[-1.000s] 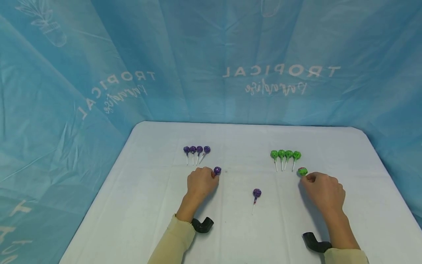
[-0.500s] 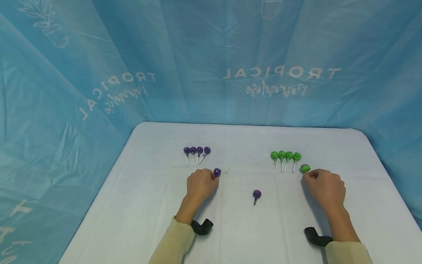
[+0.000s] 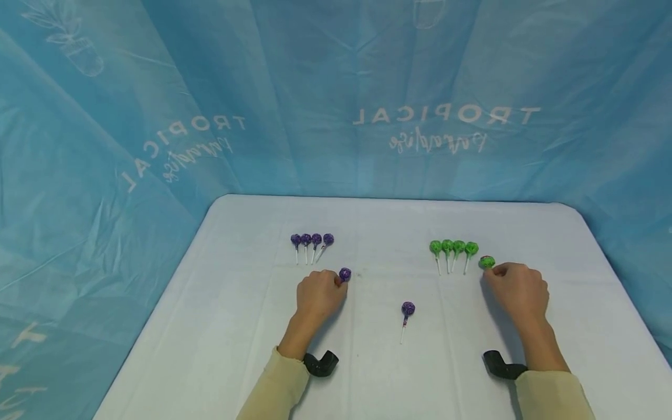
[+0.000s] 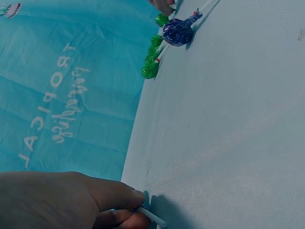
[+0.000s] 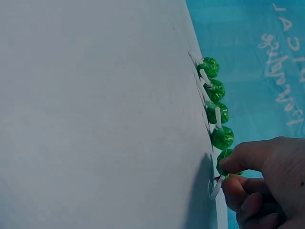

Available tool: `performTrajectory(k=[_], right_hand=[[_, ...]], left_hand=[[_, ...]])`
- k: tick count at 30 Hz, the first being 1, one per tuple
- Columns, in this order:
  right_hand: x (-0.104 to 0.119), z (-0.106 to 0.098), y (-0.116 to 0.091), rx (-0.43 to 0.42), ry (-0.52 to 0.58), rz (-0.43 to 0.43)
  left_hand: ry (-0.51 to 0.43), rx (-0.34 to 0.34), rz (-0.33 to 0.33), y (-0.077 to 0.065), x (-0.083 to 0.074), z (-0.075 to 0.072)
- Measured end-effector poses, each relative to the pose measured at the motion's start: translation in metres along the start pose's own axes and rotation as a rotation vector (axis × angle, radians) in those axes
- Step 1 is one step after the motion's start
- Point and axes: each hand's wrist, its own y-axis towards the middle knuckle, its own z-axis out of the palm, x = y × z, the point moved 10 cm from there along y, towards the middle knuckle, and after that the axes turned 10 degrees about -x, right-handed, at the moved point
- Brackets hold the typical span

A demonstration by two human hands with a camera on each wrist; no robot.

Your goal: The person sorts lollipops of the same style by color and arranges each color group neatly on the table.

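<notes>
My left hand pinches a purple-wrapped lollipop between thumb and fingers; its white stick pokes out below the fingertips in the left wrist view. A green lollipop is pinched by my right hand, just right of a row of several green lollipops. In the right wrist view its stick angles down from the thumb. Beyond my left hand lies a row of several purple lollipops, sticks toward me. One more purple lollipop lies alone between the hands.
A white cloth covers the table, whose far edge meets a blue printed curtain. The curtain also hangs along the left side. Black curved pieces sit at both wrists, low over the cloth.
My right hand has moved slightly away from me and to the right with the green lollipop, which is now nearer the end of the green row. The left hand holds almost still.
</notes>
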Motion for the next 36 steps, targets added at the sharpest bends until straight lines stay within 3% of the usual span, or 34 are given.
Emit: performTrajectory(k=[14,20,36], right_hand=[[-0.005,0.012,0.019,0.045,-0.012,0.045],[-0.01,0.019,0.017,0.081,-0.011,0.086],[-0.002,0.018,0.027,0.042,0.003,0.068]], left_hand=[[-0.017,0.007,0.006,-0.001,-0.001,0.001],[-0.024,0.015,-0.005,-0.006,0.001,0.003],[-0.039,-0.033,0.004,0.0,0.001,-0.001]])
